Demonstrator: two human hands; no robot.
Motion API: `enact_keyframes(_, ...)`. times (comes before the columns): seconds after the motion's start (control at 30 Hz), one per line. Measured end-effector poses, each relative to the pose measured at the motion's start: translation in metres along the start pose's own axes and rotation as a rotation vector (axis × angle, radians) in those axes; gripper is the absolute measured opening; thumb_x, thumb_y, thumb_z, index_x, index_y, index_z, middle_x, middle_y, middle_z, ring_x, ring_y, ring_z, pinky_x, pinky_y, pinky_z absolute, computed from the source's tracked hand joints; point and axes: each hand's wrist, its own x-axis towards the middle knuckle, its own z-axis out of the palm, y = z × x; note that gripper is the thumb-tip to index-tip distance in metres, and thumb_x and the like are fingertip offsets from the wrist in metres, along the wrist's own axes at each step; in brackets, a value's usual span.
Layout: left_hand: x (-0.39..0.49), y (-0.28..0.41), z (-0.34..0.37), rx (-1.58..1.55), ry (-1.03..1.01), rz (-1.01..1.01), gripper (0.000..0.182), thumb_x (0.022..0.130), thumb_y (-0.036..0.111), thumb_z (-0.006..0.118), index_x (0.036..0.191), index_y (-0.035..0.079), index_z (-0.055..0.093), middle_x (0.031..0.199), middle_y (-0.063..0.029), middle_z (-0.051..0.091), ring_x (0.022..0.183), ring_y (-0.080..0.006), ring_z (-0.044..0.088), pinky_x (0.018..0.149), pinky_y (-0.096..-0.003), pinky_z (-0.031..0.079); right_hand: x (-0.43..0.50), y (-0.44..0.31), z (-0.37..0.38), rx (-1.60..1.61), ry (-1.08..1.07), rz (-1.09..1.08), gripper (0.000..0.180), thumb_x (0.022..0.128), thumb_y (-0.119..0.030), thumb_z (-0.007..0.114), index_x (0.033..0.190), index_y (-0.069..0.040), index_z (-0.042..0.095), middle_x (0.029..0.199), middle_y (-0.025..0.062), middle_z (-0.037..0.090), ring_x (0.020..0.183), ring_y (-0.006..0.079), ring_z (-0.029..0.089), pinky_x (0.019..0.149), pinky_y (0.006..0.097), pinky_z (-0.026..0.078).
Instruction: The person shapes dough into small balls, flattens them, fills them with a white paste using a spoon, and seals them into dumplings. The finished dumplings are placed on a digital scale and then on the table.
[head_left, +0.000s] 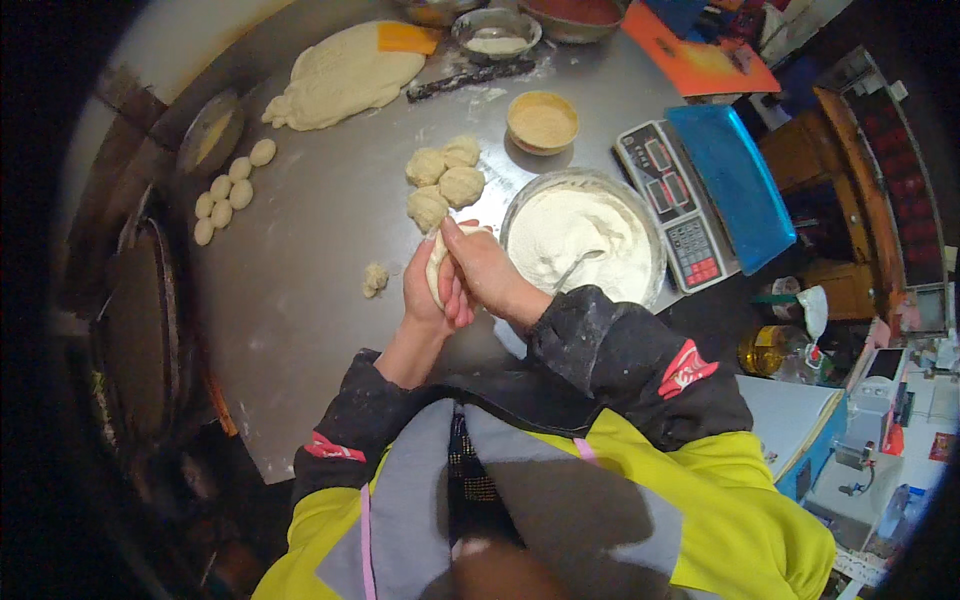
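Both hands are pressed together around a piece of pale dough (435, 274) above the metal worktop (315, 337). My left hand (421, 300) cups it from the left. My right hand (487, 271) wraps it from the other side, its thumb along the top; the fingers hide part of the dough. Just beyond the fingertips sits a cluster of rough, yellowish balls (460, 186). A small crumbly lump (374, 280) lies left of my left hand. Close by my right wrist is a large bowl (512, 196) of white flour (547, 225), with a metal spoon (576, 268) standing in it.
Several smooth dough balls (221, 187) lie at the left. At the back are a large dough slab (345, 75), an orange scraper (405, 37), a dark stick (471, 79) and a metal bowl (459, 43). A small bowl (543, 146) and a digital scale (667, 202) stand to the right.
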Motion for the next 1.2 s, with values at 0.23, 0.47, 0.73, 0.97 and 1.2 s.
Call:
enact_keyframes(0.23,0.022,-0.003,0.001,-0.336,-0.248,-0.019,0.052,0.087,0.039,0.029,0.122,0.004,0.045,0.119,-0.0155,0.052,0.107,-0.0288,0.051,0.093,-0.042,0.041,-0.043,-0.018,-0.059,-0.308,-0.147,-0.549,0.027,0.088,-0.024,0.052,0.079,0.0,0.06,0.078,0.0109,0.063,0.067,0.0169,0.062,0.057,0.0277,0.05)
enact_keyframes(0.47,0.028,0.01,0.014,-0.306,-0.019,0.095,0.047,0.086,0.035,0.031,0.121,0.009,0.049,0.12,-0.0117,0.052,0.114,-0.0296,0.047,0.097,-0.0551,0.032,-0.063,0.017,-0.128,-1.447,-0.155,-0.51,0.013,0.069,-0.015,0.062,0.079,-0.008,0.057,0.077,0.0103,0.051,0.075,0.0322,0.056,0.066,0.0415,0.046)
enact_keyframes(0.73,0.037,0.012,0.026,-0.312,-0.141,0.117,0.047,0.087,0.031,0.033,0.125,0.007,0.045,0.125,-0.0127,0.048,0.115,-0.0296,0.045,0.096,-0.0497,0.034,-0.081,0.001,-0.202,-1.407,0.145,-0.461,0.019,0.075,-0.014,0.059,0.092,-0.008,0.063,0.08,0.0119,0.058,0.075,0.0309,0.058,0.067,0.0394,0.047)
enact_keyframes(0.97,0.042,0.012,0.023,-0.377,-0.169,0.085,0.048,0.089,0.031,0.03,0.126,0.004,0.043,0.128,-0.0155,0.046,0.117,-0.0311,0.044,0.096,-0.0496,0.035,-0.072,0.019,-0.196,-1.332,0.269,-0.647,0.021,0.075,-0.01,0.059,0.095,-0.006,0.063,0.078,0.0127,0.059,0.072,0.0314,0.057,0.065,0.0376,0.047)
enact_keyframes(1.2,0.047,0.009,0.022,-0.378,-0.031,0.146,0.045,0.09,0.029,0.028,0.123,0.003,0.044,0.122,-0.0201,0.048,0.114,-0.0332,0.047,0.098,-0.0525,0.034,-0.06,0.039,-0.199,-0.788,0.531,-0.264,0.018,0.083,-0.012,0.049,0.084,0.001,0.062,0.067,0.0128,0.061,0.057,0.0219,0.057,0.054,0.0329,0.045)
